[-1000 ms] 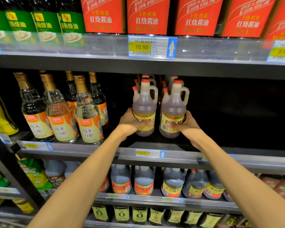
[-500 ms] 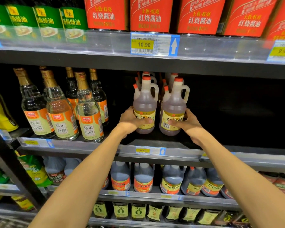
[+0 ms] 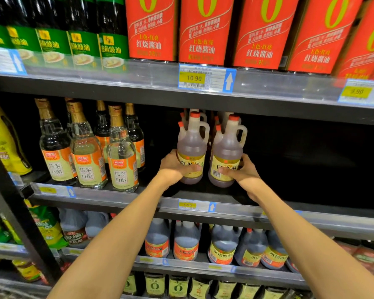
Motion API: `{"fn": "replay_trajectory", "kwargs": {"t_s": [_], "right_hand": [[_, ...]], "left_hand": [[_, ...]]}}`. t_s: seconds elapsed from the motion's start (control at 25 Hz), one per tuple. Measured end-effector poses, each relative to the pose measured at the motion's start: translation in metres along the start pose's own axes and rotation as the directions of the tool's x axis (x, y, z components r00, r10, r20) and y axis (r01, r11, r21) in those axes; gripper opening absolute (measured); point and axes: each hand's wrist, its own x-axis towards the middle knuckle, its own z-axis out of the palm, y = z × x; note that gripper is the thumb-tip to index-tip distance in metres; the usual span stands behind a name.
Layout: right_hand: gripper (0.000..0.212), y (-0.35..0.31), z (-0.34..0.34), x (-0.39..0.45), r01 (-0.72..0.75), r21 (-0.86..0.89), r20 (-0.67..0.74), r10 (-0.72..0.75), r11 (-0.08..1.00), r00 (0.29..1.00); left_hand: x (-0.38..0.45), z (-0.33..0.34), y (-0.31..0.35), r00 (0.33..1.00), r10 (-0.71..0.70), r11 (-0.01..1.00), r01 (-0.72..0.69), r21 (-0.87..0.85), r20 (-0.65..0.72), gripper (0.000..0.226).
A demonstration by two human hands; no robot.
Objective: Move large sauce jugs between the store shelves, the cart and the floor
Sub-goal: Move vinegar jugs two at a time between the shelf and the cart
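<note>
Two brownish jugs with red caps, side handles and yellow labels stand side by side on the middle shelf (image 3: 203, 207). My left hand (image 3: 175, 167) grips the lower body of the left jug (image 3: 192, 145), fingers wrapped over its label. My right hand (image 3: 240, 171) grips the right jug (image 3: 226, 149) the same way from the right. Both jugs stand upright, with several more of the same kind behind them. No cart or floor is in view.
Glass vinegar bottles (image 3: 121, 156) stand left of the jugs. To their right the shelf is dark and bare. Red-labelled soy sauce jugs (image 3: 205, 31) fill the shelf above; darker jugs (image 3: 186, 242) line the shelf below. A black upright post (image 3: 15, 212) crosses the lower left.
Both hands keep their grip on the two jugs and have barely moved. The camera tilted up, so the shelves sit lower in the frame.
</note>
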Motion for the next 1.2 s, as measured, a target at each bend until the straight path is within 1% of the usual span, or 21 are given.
{"fn": "replay_trajectory", "kwargs": {"t_s": [0.2, 0.32, 0.48, 0.56, 0.64, 0.72, 0.84, 0.88, 0.96, 1.0, 1.12, 1.2], "right_hand": [[0.088, -0.001, -0.001, -0.001, -0.009, -0.025, 0.022, 0.009, 1.000, 1.000], [0.083, -0.004, -0.002, -0.005, -0.036, -0.065, 0.069, 0.041, 0.997, 0.997], [0.078, -0.016, -0.008, -0.016, -0.037, -0.274, 0.109, 0.070, 0.961, 0.992], [0.076, -0.026, -0.013, -0.024, -0.022, -0.353, 0.108, 0.064, 0.935, 0.992], [0.075, -0.035, -0.017, -0.036, -0.019, -0.403, 0.107, 0.068, 0.915, 0.992], [0.075, -0.042, -0.020, -0.052, 0.006, -0.506, 0.112, 0.059, 0.862, 0.992], [0.070, -0.055, -0.020, -0.076, 0.030, -0.620, 0.142, 0.074, 0.784, 0.987], [0.075, -0.061, -0.016, -0.087, 0.054, -0.653, 0.157, 0.066, 0.756, 0.985], [0.094, -0.066, -0.006, -0.104, 0.123, -0.717, 0.183, 0.016, 0.686, 0.983], [0.096, -0.071, 0.001, -0.115, 0.161, -0.740, 0.208, -0.006, 0.653, 0.978], [0.088, -0.086, 0.034, -0.146, 0.341, -0.756, 0.342, -0.108, 0.559, 0.933], [0.092, -0.096, 0.061, -0.165, 0.437, -0.753, 0.435, -0.126, 0.492, 0.892]], "left_hand": [[0.004, 0.001, -0.003, 1.000, -0.019, 1.000, 0.019, -0.008, 0.020, 0.075], [0.004, -0.001, -0.003, 0.998, -0.022, 1.000, 0.022, -0.003, 0.054, 0.073], [0.001, -0.008, -0.001, 0.995, -0.002, 0.997, -0.005, 0.071, 0.098, 0.085], [-0.003, -0.016, 0.000, 0.991, 0.002, 0.988, -0.022, 0.152, 0.135, 0.087], [-0.017, -0.029, 0.006, 0.986, -0.008, 0.955, -0.043, 0.295, 0.168, 0.085], [-0.032, -0.040, 0.012, 0.981, 0.013, 0.887, -0.101, 0.450, 0.193, 0.086], [-0.058, -0.060, 0.021, 0.965, 0.037, 0.799, -0.186, 0.572, 0.261, 0.094], [-0.070, -0.068, 0.021, 0.957, 0.034, 0.785, -0.204, 0.585, 0.289, 0.097], [-0.089, -0.083, 0.018, 0.941, 0.020, 0.779, -0.227, 0.584, 0.338, 0.100], [-0.099, -0.093, 0.016, 0.934, 0.013, 0.788, -0.229, 0.572, 0.357, 0.101], [-0.138, -0.130, -0.002, 0.938, 0.010, 0.800, -0.216, 0.560, 0.348, 0.098], [-0.168, -0.156, -0.025, 0.952, 0.028, 0.773, -0.214, 0.598, 0.305, 0.094]]}}
